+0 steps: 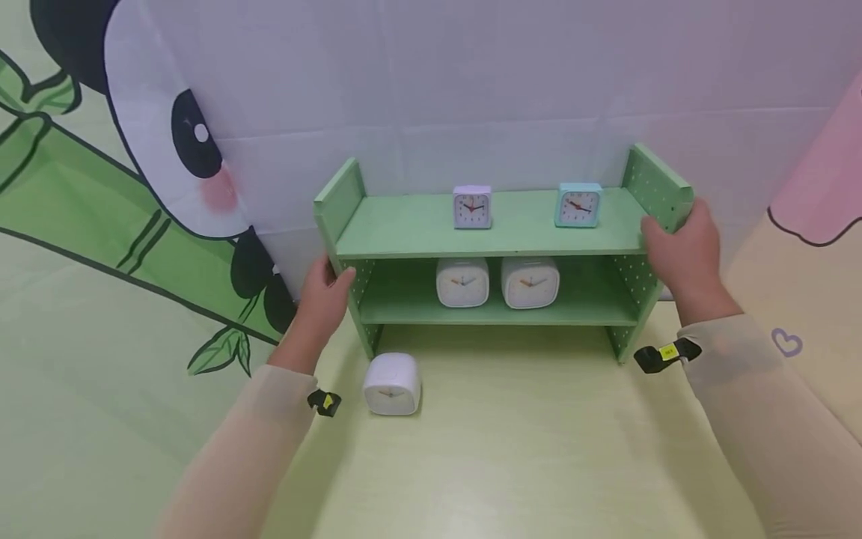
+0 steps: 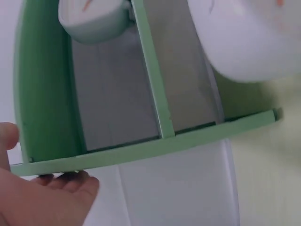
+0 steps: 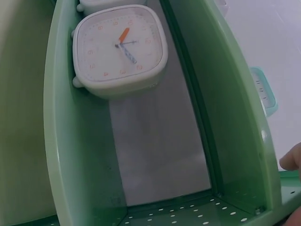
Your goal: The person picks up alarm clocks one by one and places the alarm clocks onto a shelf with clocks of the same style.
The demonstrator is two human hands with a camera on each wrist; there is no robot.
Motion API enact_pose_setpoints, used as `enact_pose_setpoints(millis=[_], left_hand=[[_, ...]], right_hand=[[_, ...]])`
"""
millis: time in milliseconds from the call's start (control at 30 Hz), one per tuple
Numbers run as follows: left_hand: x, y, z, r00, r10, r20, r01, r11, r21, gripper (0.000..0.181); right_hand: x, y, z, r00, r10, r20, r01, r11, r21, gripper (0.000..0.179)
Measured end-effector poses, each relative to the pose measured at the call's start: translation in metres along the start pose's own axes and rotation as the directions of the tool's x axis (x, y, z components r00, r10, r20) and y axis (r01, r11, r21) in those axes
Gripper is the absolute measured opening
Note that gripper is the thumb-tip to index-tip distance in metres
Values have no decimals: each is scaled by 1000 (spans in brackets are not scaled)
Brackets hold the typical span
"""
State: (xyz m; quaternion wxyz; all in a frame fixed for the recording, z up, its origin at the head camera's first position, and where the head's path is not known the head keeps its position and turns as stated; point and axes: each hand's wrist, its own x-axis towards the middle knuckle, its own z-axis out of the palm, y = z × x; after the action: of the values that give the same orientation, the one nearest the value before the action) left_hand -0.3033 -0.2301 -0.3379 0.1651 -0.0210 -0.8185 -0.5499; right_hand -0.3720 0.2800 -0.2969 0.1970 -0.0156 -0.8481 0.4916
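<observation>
A green two-tier shelf (image 1: 491, 247) with dotted side panels stands against the wall cloth. My left hand (image 1: 325, 299) grips its left side panel; the left wrist view has the fingers (image 2: 70, 188) along the panel's outer face. At the right panel my right hand (image 1: 687, 251) holds on near the top board, thumb on the front edge. A lilac clock (image 1: 472, 207) and a light blue clock (image 1: 578, 205) sit on the top board. Two white clocks (image 1: 462, 282) stand side by side on the lower board, their backs hidden.
Another white clock (image 1: 392, 384) rests on the pale table (image 1: 512, 449), in front of the shelf's left leg. Behind hangs a wall cloth (image 1: 471, 75) printed with a panda and bamboo. Small black straps with yellow labels sit at both sleeve cuffs.
</observation>
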Motion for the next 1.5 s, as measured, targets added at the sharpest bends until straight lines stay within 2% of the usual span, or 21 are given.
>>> enact_pose_setpoints(millis=[133,267,533,767,933,1100,1500], left_hand=[[-33,-4,0,995,-93,-29,95,990,100,69],[-60,-13,2,987,-150,-54,156,979,128,72],[-99,-32,20,982,-179,-59,185,977,104,70],[-124,-40,38,973,-211,-91,216,975,55,70],[-135,-48,54,962,-236,-138,248,966,78,77],[-141,-59,69,948,-272,-166,287,955,73,88],[-133,-77,92,935,-288,-207,297,955,14,103]], right_hand=[[1,4,2,999,-2,37,2,1000,3,71],[2,8,3,999,-11,41,11,1000,-3,66],[2,11,6,1000,-11,20,11,1000,24,57],[2,13,8,999,-36,5,36,999,31,53],[0,15,9,999,-34,19,34,999,39,54],[-2,16,10,999,-44,8,44,998,50,53],[-1,18,11,1000,-19,2,19,998,59,54]])
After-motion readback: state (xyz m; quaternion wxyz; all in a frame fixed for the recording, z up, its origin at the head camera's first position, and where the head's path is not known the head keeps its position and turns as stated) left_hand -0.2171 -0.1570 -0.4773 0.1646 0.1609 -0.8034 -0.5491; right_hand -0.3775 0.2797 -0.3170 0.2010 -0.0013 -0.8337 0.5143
